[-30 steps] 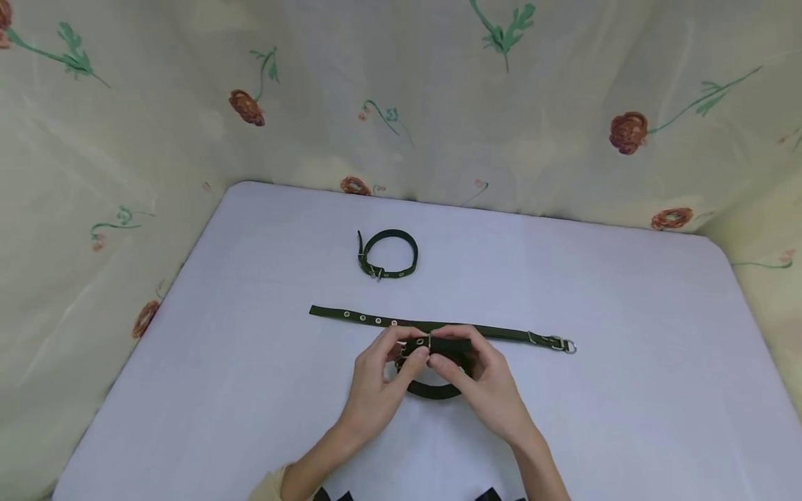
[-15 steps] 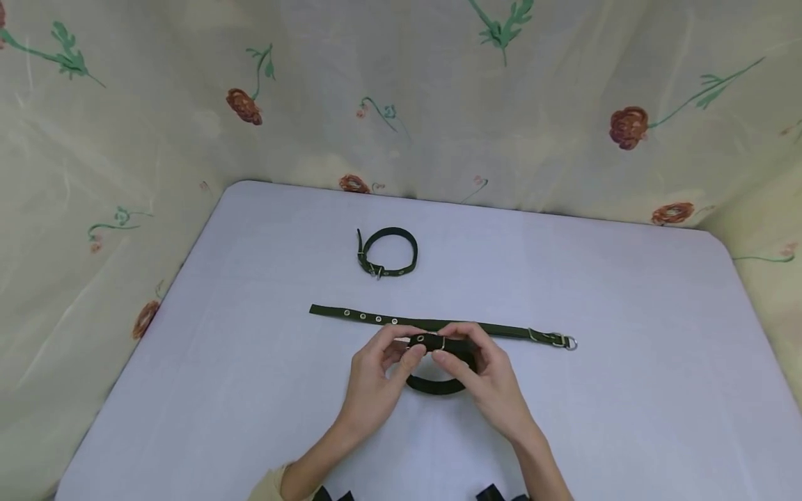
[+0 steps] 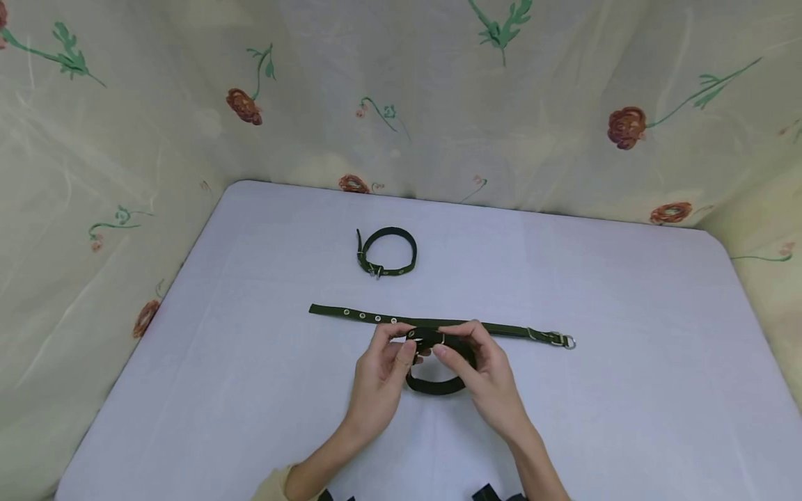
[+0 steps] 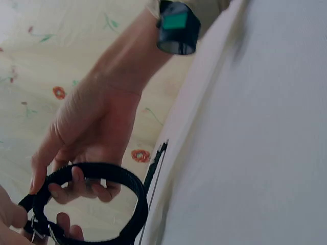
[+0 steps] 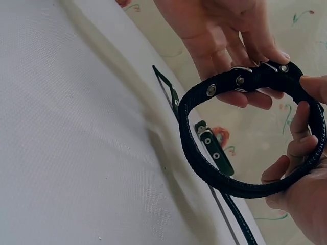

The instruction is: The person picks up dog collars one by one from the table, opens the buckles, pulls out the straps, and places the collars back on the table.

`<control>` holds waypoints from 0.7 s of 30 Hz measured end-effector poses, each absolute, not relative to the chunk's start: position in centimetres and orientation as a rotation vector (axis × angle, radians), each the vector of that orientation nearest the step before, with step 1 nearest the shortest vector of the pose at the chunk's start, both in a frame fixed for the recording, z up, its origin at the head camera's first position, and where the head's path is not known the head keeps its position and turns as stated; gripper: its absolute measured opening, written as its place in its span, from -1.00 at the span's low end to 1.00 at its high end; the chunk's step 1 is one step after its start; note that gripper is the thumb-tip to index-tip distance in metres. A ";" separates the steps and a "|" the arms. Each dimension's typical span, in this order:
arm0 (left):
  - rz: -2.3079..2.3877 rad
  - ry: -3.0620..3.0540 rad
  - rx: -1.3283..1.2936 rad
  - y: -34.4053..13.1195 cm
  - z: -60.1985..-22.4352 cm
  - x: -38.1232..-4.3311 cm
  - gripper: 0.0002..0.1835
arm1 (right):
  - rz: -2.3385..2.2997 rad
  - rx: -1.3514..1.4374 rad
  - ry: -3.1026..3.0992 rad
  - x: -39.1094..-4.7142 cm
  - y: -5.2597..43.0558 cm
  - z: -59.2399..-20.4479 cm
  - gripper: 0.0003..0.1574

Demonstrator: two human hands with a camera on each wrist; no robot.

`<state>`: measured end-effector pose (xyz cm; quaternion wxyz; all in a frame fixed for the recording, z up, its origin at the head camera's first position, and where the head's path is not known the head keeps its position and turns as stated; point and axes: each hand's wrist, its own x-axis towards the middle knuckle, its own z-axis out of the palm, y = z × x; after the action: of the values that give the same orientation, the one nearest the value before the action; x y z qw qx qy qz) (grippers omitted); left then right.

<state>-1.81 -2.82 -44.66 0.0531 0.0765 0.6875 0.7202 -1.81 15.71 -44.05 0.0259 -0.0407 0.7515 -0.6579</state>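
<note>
A dark green dog collar (image 3: 438, 387), buckled into a loop, is held up between both hands in front of me. My left hand (image 3: 374, 376) pinches its buckle end between thumb and fingers. With thumb and forefinger my right hand (image 3: 491, 376) pinches the strap by the thin metal keeper (image 3: 443, 339). The right wrist view shows the buckle (image 5: 242, 79), its pin and an eyelet (image 5: 211, 90) beside it. In the left wrist view the loop of the collar (image 4: 138, 199) hangs between the fingers of both hands.
A second collar (image 3: 414, 252), looped and buckled, stands farther back on the white table (image 3: 219, 348). Just beyond the hands a third collar (image 3: 332, 311) lies straight, its eyelets to the left, its buckle and ring to the right. A flowered curtain (image 3: 438, 125) surrounds the table.
The keeper has moved right along the held collar's strap, away from the buckle. The left fingers have shifted and tilted the buckle end. The other two collars have not moved.
</note>
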 end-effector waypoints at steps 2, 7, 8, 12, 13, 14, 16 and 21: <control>2.166 2.076 0.230 -2.8 -44.7 -1.9 -0.70 | -2.030 -0.134 2.309 -1.8 15.8 -44.0 -0.66; 2.102 2.101 0.300 -2.9 -44.8 -2.0 -0.74 | -1.969 -0.208 2.325 -1.6 15.8 -43.8 -0.68; 2.097 2.116 0.317 -2.9 -44.9 -2.0 -0.75 | -1.957 -0.220 2.330 -1.6 15.7 -43.8 -0.68; 2.137 2.100 0.333 -2.9 -44.9 -2.1 -0.77 | -1.942 -0.211 2.353 -1.6 15.7 -43.7 -0.68; 2.155 2.077 0.327 -2.9 -44.9 -2.1 -0.76 | -1.942 -0.208 2.356 -1.6 15.7 -43.7 -0.68; 2.174 2.048 0.318 -2.9 -44.9 -2.1 -0.76 | -1.943 -0.202 2.358 -1.6 15.7 -43.7 -0.68; 2.203 1.996 0.298 -2.9 -44.9 -2.1 -0.75 | -1.945 -0.190 2.363 -1.6 15.7 -43.8 -0.68; 2.251 1.934 0.272 -3.0 -44.8 -2.0 -0.73 | -1.970 -0.175 2.346 -1.6 15.7 -43.8 -0.68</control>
<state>-1.99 -3.01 -44.84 0.0806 0.0910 0.6470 0.7528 -1.56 15.73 -43.79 0.0367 -0.0571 0.7641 -0.6415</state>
